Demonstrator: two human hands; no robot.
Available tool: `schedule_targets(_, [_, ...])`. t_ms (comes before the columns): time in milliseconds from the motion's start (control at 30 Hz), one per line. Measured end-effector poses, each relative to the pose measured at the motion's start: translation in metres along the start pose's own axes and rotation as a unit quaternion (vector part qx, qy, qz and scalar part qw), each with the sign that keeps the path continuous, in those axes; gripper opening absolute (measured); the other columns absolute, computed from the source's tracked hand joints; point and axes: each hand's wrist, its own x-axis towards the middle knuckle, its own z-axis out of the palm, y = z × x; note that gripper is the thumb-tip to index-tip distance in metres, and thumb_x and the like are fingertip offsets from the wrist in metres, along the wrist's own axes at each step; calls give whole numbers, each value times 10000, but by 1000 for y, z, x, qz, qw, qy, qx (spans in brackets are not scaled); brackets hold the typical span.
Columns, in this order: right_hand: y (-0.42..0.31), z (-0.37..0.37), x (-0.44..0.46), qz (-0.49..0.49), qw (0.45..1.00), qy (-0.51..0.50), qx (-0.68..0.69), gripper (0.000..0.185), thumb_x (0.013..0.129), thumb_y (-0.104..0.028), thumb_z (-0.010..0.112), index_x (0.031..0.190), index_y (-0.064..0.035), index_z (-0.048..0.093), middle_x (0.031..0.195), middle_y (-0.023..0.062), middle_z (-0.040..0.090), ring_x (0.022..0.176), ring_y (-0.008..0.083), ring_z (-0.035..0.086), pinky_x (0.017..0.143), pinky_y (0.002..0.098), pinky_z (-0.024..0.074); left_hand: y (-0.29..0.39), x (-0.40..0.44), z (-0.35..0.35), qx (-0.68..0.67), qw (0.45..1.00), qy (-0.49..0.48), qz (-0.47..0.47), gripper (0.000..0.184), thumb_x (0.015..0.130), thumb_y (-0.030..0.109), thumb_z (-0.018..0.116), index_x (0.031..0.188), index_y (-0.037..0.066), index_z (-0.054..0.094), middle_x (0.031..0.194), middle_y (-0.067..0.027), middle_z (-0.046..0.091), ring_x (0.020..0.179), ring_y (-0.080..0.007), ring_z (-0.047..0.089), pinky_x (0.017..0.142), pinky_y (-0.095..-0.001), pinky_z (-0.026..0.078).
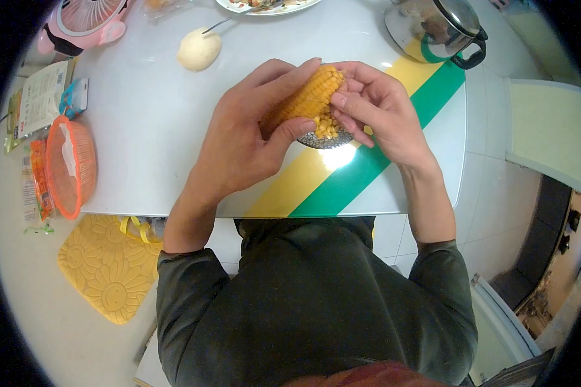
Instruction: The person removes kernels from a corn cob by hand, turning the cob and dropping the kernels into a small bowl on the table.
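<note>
A yellow ear of corn (306, 97) is tilted over a small dark-patterned bowl (317, 140). My left hand (248, 119) wraps around the ear, with its thumb along the near side and its fingers over the far side. Closed at the ear's right end is my right hand (377, 106), its thumb and fingertips against the kernels there. Loose corn kernels (328, 127) lie in the bowl just below the ear. Both hands cover much of the ear and part of the bowl's rim.
A pale round bun (199, 50) and a plate of food (284, 8) with a utensil sit farther back. At back right stands a glass kettle (432, 32). An orange basket (71, 164), packages and a pink fan (84, 22) are on the left.
</note>
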Motion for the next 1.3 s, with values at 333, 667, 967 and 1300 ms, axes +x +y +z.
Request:
schedule_targets(333, [1, -2, 0, 8, 1000, 1, 2, 361, 990, -56, 667, 1317, 54, 561, 796, -22, 600, 581, -6, 475, 446, 170, 331, 0, 0, 0, -7, 1000, 2, 1, 639, 864, 129, 798, 1467, 56, 601, 1181, -123, 647, 1065, -228, 645, 885, -312, 534])
schedule_targets(667, [1, 0, 0, 1, 1000, 3, -12, 380, 983, -57, 681, 1327, 48, 559, 817, -36, 597, 590, -11, 467, 463, 169, 340, 0, 0, 0, -14, 1000, 0, 1, 626, 876, 127, 787, 1465, 41, 595, 1189, -127, 656, 1074, -234, 647, 913, -321, 530])
schedule_targets(967, [-2, 2, -2, -7, 999, -3, -44, 392, 980, -75, 691, 1325, 45, 552, 919, -16, 661, 674, -13, 550, 508, 153, 394, -1, -1, 2, -3, 1000, 4, 2, 624, 877, 129, 782, 1465, 40, 595, 1183, -129, 654, 1080, -238, 643, 934, -327, 520])
schedule_targets(1300, [-3, 1, -3, -15, 999, -16, -32, 426, 970, -76, 716, 1331, 58, 534, 1019, 19, 687, 808, 6, 619, 609, 161, 472, 1, 1, 4, -9, 1000, 20, 18, 554, 882, 61, 750, 1413, 6, 600, 1123, -168, 654, 961, -312, 668, 885, -365, 534])
